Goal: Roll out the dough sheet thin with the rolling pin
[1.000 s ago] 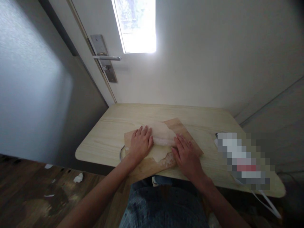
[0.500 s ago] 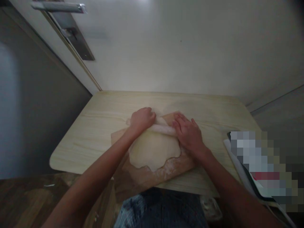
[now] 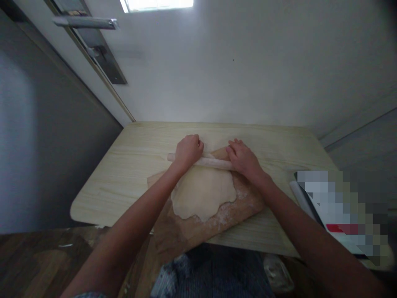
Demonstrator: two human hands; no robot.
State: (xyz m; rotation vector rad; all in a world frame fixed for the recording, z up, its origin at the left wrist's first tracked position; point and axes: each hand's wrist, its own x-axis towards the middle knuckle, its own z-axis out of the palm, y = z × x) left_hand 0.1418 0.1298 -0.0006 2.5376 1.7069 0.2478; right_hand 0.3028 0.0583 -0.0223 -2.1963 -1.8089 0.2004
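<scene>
A flat, pale sheet of dough [image 3: 203, 192] lies on a floured wooden board [image 3: 192, 229] set on a light wooden table [image 3: 130, 174]. A thin wooden rolling pin [image 3: 211, 162] rests across the dough's far edge. My left hand [image 3: 187, 150] is curled over the pin's left part, fingers closed on it. My right hand [image 3: 243, 157] presses down on the pin's right part with bent fingers. Both forearms reach forward over the board.
A door with a metal lever handle [image 3: 85, 22] stands at the far left, against a white wall. A blurred-out flat item [image 3: 338, 207] lies at the table's right edge. Dark wooden floor [image 3: 37, 260] shows at lower left, and my clothed lap [image 3: 211, 275] below the table.
The rolling pin has moved from near the board's middle to the dough's far edge, with both hands riding it forward. The dough now lies unrolled and flat. The view has tilted downward.
</scene>
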